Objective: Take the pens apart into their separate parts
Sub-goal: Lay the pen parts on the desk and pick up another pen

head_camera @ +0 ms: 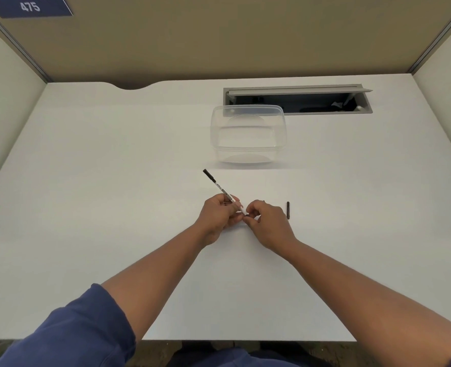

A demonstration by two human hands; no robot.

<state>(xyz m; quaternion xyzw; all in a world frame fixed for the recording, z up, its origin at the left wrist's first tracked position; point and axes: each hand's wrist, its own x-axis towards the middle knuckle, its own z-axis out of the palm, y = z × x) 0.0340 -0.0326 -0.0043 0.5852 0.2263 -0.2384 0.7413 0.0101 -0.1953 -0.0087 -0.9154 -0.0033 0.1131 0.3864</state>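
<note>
White-barrelled pen (225,193) lies gripped in the left hand (217,217), its black cap end pointing up and away; the right hand (265,221) pinches its near end. Just right of that hand, one small dark part (288,210) rests on the desk (113,181). Beyond both hands stands a clear container (248,133). Disassembly looks barely begun.

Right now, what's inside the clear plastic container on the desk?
Nothing shows inside the clear container: through its walls only the white desk is visible. The pen and the small black part lie outside it.
</note>
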